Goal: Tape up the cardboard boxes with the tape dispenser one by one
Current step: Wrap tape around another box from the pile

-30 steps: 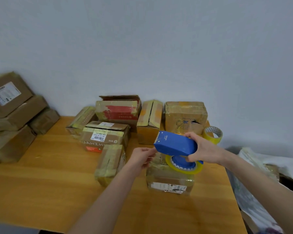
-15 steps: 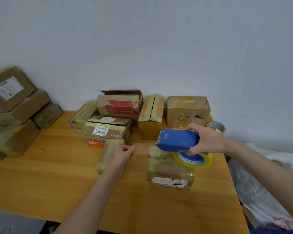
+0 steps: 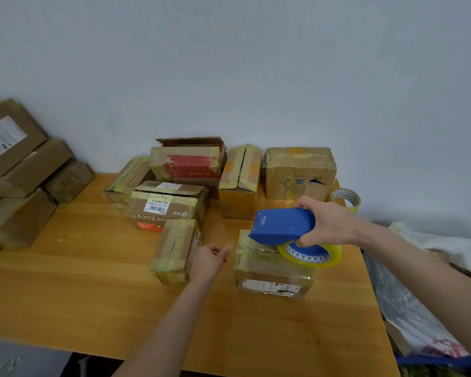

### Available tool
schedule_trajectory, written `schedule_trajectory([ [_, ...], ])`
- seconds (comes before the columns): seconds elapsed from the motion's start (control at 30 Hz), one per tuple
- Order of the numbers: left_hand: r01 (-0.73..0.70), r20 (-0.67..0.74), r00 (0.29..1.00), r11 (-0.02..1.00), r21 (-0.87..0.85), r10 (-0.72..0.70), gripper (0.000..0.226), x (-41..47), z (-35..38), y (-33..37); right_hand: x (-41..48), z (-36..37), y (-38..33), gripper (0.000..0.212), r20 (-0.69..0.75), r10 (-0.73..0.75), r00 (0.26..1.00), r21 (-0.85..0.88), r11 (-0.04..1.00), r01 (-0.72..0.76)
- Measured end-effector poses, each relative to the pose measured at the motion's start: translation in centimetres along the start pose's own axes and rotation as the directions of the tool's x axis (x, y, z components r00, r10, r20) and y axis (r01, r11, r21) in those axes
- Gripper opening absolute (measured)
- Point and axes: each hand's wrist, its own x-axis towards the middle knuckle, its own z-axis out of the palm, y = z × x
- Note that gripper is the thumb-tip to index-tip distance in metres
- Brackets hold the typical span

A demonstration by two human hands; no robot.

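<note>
A second ago the left hand was up at the front end of the tape dispenser. It has since drawn back to the left and now sits low over the counter, in the gap between a small taped box and the box under the dispenser. Over the last half second it has hardly shifted. Its fingers are loosely curled with the thumb near the forefinger, and nothing shows in its grasp. The right hand has kept its place, fingers and thumb wrapped round the rear of the blue dispenser.

A box in the back group carries the large letters "QUANZH", cut off by the small box in front, and a white barcode label whose upside-down digits seem to read "538-5380-014". The dispenser has small white lettering near its front, too fine to read. A white label on the front face of the box under it is also illegible. A red-printed box stands behind.

The dispenser lies level above the far top edge of its box, and its yellowish tape roll hangs below the right hand. The left hand is apart from it, to the left. A spare tape roll stands just behind the right hand.
</note>
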Motion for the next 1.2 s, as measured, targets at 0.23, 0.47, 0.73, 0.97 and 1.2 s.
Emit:
schedule_trajectory([
  [0.23,0.010,0.078,0.997,0.984,0.178,-0.024,0.068,-0.1,0.7,-1.2,1.0,0.6,-0.7,0.058,-0.006,-0.010,1.000,-0.082,0.997,0.009],
  [0.47,-0.622,0.098,0.779,0.743,0.245,0.619,0.079,-3.9,0.0,0.7,1.3,0.7,-1.1,0.060,-0.007,-0.013,1.000,-0.077,0.997,0.013],
  [0.73,-0.628,0.366,0.753,0.430,0.649,0.547,0.093,-3.9,1.5,0.7,0.6,0.5,-1.5,0.068,-0.017,-0.019,1.000,-0.135,0.991,0.017],
  [0.97,-0.610,0.388,0.761,0.372,0.699,0.520,0.086,-3.6,1.3,0.8,0.4,0.5,-1.9,0.068,-0.034,-0.022,0.999,-0.197,0.980,0.014],
  [1.2,-0.633,0.394,0.737,0.355,0.688,0.550,0.076,-3.0,0.5,0.9,-0.5,-0.7,-0.6,0.062,0.016,0.014,1.000,-0.116,0.993,-0.012],
])
